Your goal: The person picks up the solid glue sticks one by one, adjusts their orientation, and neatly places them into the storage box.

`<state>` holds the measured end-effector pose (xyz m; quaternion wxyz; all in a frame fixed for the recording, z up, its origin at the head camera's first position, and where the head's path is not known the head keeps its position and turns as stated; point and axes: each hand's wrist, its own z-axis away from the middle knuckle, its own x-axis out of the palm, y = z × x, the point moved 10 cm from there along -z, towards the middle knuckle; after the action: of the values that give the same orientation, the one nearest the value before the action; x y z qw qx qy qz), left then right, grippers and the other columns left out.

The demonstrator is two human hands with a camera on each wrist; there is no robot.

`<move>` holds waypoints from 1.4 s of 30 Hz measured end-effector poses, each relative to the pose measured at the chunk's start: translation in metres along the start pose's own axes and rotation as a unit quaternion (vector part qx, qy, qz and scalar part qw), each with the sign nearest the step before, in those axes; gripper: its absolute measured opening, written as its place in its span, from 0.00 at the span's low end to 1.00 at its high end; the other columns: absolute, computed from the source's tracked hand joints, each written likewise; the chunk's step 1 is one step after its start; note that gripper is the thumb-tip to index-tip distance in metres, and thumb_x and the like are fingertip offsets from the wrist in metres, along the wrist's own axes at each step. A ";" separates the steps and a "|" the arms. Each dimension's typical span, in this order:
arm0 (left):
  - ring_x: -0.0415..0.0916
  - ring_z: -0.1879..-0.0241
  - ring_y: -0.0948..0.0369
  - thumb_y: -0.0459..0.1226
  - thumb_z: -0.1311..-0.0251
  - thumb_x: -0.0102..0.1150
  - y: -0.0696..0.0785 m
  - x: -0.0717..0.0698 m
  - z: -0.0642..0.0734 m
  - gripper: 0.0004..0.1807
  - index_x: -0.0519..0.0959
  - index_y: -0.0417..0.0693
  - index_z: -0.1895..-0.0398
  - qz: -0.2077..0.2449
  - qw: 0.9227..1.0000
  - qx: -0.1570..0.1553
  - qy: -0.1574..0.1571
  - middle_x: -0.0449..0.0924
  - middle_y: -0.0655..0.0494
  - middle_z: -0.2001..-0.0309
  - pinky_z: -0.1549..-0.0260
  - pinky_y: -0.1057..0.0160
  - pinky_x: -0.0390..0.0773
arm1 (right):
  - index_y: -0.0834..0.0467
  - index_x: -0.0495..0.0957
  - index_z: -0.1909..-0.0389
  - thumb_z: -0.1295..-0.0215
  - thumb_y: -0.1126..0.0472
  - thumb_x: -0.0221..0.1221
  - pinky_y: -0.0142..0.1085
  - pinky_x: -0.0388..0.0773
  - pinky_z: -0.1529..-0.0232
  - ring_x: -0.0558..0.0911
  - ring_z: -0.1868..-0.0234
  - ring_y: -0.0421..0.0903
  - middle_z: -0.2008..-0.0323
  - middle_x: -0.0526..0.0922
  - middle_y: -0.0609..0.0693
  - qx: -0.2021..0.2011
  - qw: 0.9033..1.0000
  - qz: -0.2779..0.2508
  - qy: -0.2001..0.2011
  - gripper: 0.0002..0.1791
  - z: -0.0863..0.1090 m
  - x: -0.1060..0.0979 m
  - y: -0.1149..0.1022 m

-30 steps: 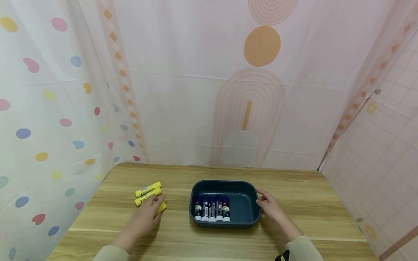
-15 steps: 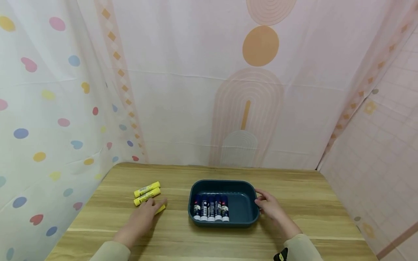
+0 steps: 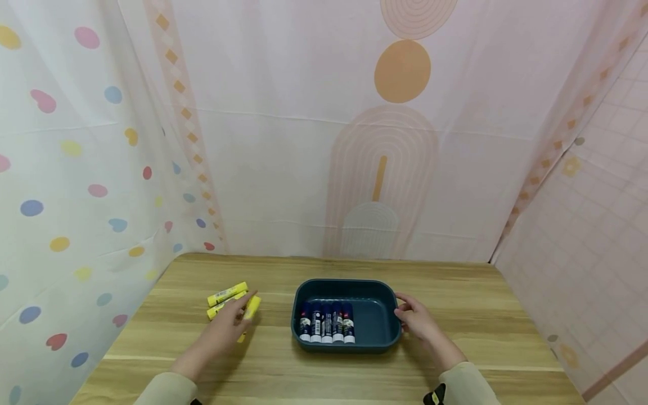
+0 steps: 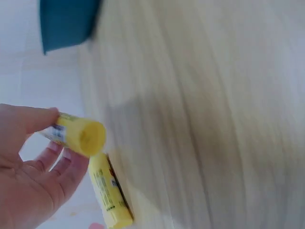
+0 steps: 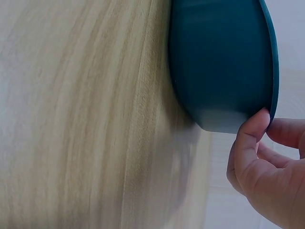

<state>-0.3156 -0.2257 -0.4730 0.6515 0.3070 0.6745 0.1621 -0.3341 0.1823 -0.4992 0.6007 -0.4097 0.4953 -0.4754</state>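
Room: screened off, its kind unclear from here
Curtains (image 3: 278, 169): polka-dot left, arch-printed ahead, checked right
Tabletop (image 3: 329, 379): wood-grain

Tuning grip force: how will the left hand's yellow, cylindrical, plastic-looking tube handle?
The yellow tube is probably stiff: it looks straight, held by the left hand. Likely light, being slim. Its round side may roll if pushed.
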 end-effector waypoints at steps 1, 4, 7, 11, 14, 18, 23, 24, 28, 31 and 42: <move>0.72 0.56 0.55 0.31 0.38 0.56 0.001 -0.001 -0.001 0.34 0.58 0.51 0.29 0.033 0.999 -0.009 0.000 0.70 0.42 0.49 0.60 0.60 0.78 | 0.66 0.64 0.36 0.33 0.71 0.49 0.36 0.71 0.73 0.71 0.74 0.46 0.62 0.67 0.55 -0.001 1.000 0.000 0.000 0.24 0.000 0.000 0.000; 0.72 0.51 0.52 0.33 0.36 0.54 -0.001 0.001 -0.003 0.34 0.56 0.54 0.28 0.126 0.991 -0.041 -0.001 0.68 0.40 0.46 0.60 0.63 0.78 | 0.66 0.64 0.36 0.33 0.72 0.49 0.35 0.71 0.73 0.71 0.74 0.46 0.63 0.67 0.54 0.000 1.000 0.002 0.002 0.24 -0.001 -0.001 0.001; 0.72 0.51 0.51 0.35 0.36 0.55 -0.002 0.005 -0.004 0.34 0.57 0.53 0.28 0.183 0.981 -0.067 0.001 0.67 0.38 0.46 0.63 0.64 0.78 | 0.66 0.64 0.36 0.33 0.72 0.49 0.35 0.71 0.73 0.71 0.75 0.46 0.63 0.67 0.54 -0.002 1.000 -0.001 0.003 0.24 -0.002 -0.001 0.002; 0.73 0.56 0.53 0.33 0.37 0.55 -0.003 0.013 -0.005 0.34 0.57 0.49 0.29 0.217 0.972 -0.092 0.001 0.67 0.36 0.47 0.67 0.63 0.78 | 0.67 0.64 0.36 0.33 0.72 0.49 0.35 0.71 0.74 0.71 0.75 0.46 0.64 0.67 0.54 -0.004 1.000 -0.003 0.003 0.24 -0.003 -0.001 0.003; 0.74 0.58 0.54 0.32 0.37 0.54 -0.001 0.018 -0.005 0.33 0.57 0.48 0.29 0.227 0.968 -0.105 -0.001 0.66 0.36 0.47 0.68 0.61 0.79 | 0.67 0.64 0.36 0.33 0.72 0.49 0.35 0.71 0.74 0.71 0.75 0.46 0.64 0.67 0.54 -0.002 1.000 -0.005 0.004 0.24 -0.003 0.000 0.004; 0.73 0.55 0.53 0.34 0.36 0.54 0.008 0.019 -0.007 0.32 0.57 0.51 0.29 0.240 0.964 -0.113 -0.001 0.66 0.36 0.45 0.66 0.60 0.79 | 0.66 0.64 0.36 0.33 0.72 0.49 0.35 0.71 0.74 0.71 0.75 0.45 0.64 0.68 0.53 0.000 1.000 -0.007 0.005 0.24 -0.003 0.000 0.005; 0.73 0.57 0.56 0.35 0.35 0.54 0.028 0.021 -0.020 0.33 0.56 0.56 0.28 0.290 0.949 -0.124 0.000 0.64 0.39 0.44 0.65 0.61 0.79 | 0.66 0.65 0.37 0.33 0.73 0.48 0.34 0.71 0.74 0.71 0.74 0.45 0.64 0.67 0.53 0.004 1.000 -0.010 0.007 0.23 -0.003 -0.001 0.005; 0.73 0.58 0.56 0.34 0.35 0.54 0.032 0.022 -0.024 0.33 0.57 0.55 0.28 0.297 0.947 -0.122 0.002 0.64 0.39 0.45 0.65 0.61 0.79 | 0.66 0.65 0.37 0.33 0.73 0.49 0.34 0.71 0.74 0.71 0.74 0.45 0.64 0.67 0.53 0.004 1.000 -0.011 0.007 0.23 -0.002 -0.001 0.005; 0.73 0.60 0.57 0.33 0.36 0.54 0.049 0.031 -0.038 0.33 0.57 0.53 0.29 0.321 0.940 -0.114 0.008 0.65 0.39 0.47 0.65 0.62 0.79 | 0.66 0.64 0.37 0.33 0.72 0.49 0.35 0.71 0.74 0.72 0.74 0.45 0.64 0.68 0.54 0.001 1.000 -0.012 0.006 0.23 -0.003 0.000 0.004; 0.73 0.61 0.56 0.32 0.37 0.54 0.063 0.038 -0.045 0.33 0.58 0.50 0.29 0.327 0.939 -0.108 0.014 0.67 0.39 0.48 0.64 0.60 0.81 | 0.66 0.65 0.37 0.33 0.72 0.49 0.35 0.71 0.73 0.72 0.74 0.46 0.63 0.68 0.54 0.001 1.000 -0.011 0.003 0.23 -0.003 0.003 0.003; 0.76 0.61 0.55 0.34 0.37 0.56 0.112 0.094 -0.051 0.34 0.57 0.47 0.29 0.321 0.940 -0.107 -0.034 0.68 0.40 0.49 0.65 0.59 0.82 | 0.66 0.65 0.37 0.34 0.73 0.49 0.33 0.71 0.74 0.71 0.75 0.45 0.65 0.68 0.53 0.007 1.000 -0.018 0.001 0.24 -0.004 0.002 0.007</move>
<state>-0.3387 -0.0726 -0.4714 0.6162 0.4411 0.4961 0.4237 -0.3368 0.1813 -0.5067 0.5942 -0.4137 0.4854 -0.4900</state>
